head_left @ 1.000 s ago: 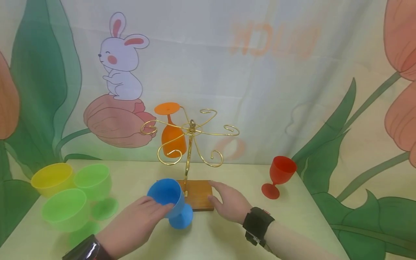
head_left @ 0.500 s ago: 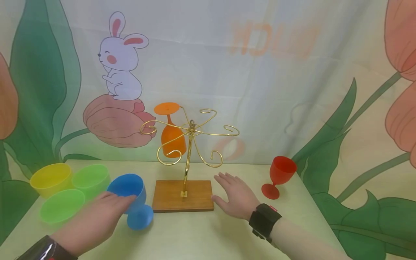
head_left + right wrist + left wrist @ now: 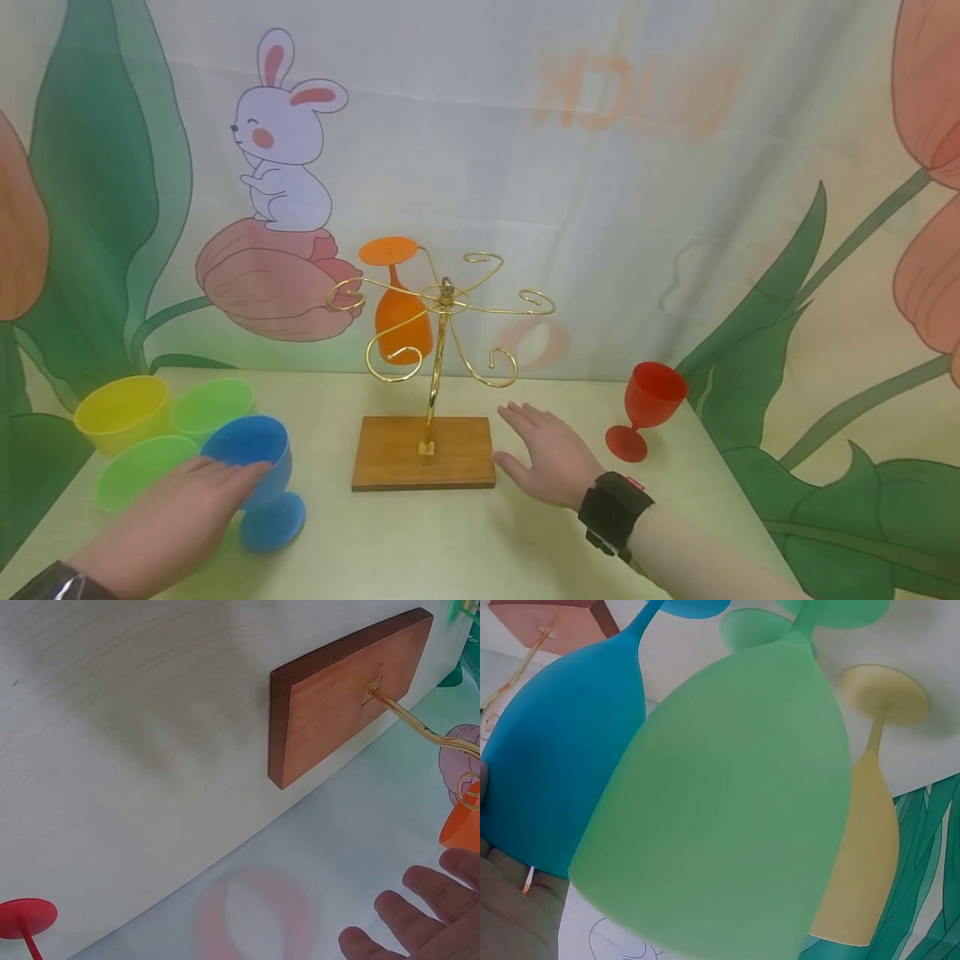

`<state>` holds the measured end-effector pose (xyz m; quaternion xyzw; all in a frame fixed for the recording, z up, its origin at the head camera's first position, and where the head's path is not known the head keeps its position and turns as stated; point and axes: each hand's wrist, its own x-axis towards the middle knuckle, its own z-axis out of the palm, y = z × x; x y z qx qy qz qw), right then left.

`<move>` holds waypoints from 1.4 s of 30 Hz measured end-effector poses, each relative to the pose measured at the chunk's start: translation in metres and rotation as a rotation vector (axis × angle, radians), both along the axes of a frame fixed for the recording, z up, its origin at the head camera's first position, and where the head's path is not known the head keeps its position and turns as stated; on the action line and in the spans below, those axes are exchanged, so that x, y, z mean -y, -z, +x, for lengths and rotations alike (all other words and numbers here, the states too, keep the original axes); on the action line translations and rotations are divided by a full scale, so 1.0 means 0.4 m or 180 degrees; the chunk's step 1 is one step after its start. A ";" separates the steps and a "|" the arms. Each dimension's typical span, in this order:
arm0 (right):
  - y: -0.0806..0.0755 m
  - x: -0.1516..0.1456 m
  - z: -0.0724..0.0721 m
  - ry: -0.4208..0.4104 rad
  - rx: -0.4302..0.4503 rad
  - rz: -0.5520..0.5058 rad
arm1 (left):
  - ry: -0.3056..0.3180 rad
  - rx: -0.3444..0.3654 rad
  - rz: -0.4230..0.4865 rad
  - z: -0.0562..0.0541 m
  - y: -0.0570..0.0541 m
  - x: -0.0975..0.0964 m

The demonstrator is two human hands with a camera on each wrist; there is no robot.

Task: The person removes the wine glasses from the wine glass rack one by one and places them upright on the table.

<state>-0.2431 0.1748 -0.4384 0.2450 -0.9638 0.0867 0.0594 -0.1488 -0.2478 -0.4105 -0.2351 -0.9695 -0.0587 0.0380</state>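
Observation:
In the head view my left hand (image 3: 172, 517) grips the bowl of a blue plastic goblet (image 3: 251, 442), upright at the table's left; whether its foot touches the table I cannot tell. The left wrist view has the thumb and fingers at the rim of this blue bowl, beside a green goblet (image 3: 727, 795). My right hand (image 3: 551, 458), fingers extended, hovers just right of the wooden base (image 3: 390, 458) of a gold-wire goblet rack (image 3: 436, 367) and holds nothing. From a back-left hook of the rack an orange goblet (image 3: 403, 329) hangs upside down.
Two green goblets (image 3: 213, 408) and a yellow goblet (image 3: 120, 412) stand close together at the left. A red goblet (image 3: 651, 396) is upright at the right, near the table's edge. Behind the table hangs a printed cloth (image 3: 637, 250).
My left hand has carried the blue goblet left, from in front of the rack's base to beside the green goblets. My right hand has drawn slightly away from the base.

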 end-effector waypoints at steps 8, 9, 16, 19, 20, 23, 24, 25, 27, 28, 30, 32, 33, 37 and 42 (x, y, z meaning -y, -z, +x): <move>-0.005 -0.003 0.001 0.0017 0.0012 -0.0025 | -0.0042 0.0125 -0.0013 -0.003 0.011 0.006; -0.006 -0.004 0.001 0.0024 0.0016 -0.0024 | -0.0038 0.0126 -0.0013 -0.003 0.011 0.006; -0.014 -0.012 0.002 0.0019 0.0006 -0.0073 | 0.0010 0.0026 -0.0049 -0.004 0.016 0.008; -0.019 -0.017 0.003 0.0008 -0.0050 -0.0112 | -0.0015 0.0094 -0.0065 -0.005 0.019 0.007; -0.024 -0.019 0.004 0.0011 -0.0058 -0.0141 | -0.0027 0.0132 -0.0069 -0.005 0.019 0.006; -0.043 -0.025 0.008 0.0024 -0.0095 -0.0230 | -0.0032 0.0138 -0.0072 -0.006 0.021 0.005; -0.051 -0.027 0.010 0.0035 -0.0108 -0.0246 | -0.0031 0.0139 -0.0071 -0.006 0.021 0.005; -0.061 -0.029 0.011 0.0035 -0.0129 -0.0259 | -0.0025 0.0127 -0.0073 -0.005 0.020 0.005; -0.083 -0.034 0.015 0.0013 -0.0168 -0.0293 | -0.0006 0.0088 -0.0074 -0.005 0.020 0.005; -0.095 -0.037 0.017 -0.0013 -0.0202 -0.0316 | 0.0006 0.0040 -0.0077 -0.003 0.019 0.004; -0.122 -0.042 0.023 -0.0061 -0.0239 -0.0367 | 0.0043 -0.0051 -0.0076 -0.002 0.018 0.004; -0.150 -0.047 0.030 -0.0106 -0.0256 -0.0427 | 0.0093 -0.0176 -0.0083 -0.002 0.018 0.005; -0.162 -0.050 0.033 -0.0120 -0.0270 -0.0449 | 0.0116 -0.0247 -0.0089 -0.002 0.018 0.005; -0.208 -0.056 0.044 -0.0149 -0.0346 -0.0517 | 0.0144 -0.0381 -0.0064 -0.005 0.012 0.002; -0.256 -0.051 0.053 -0.0375 -0.0661 -0.0569 | 0.0190 -0.0566 0.0113 -0.007 -0.013 -0.009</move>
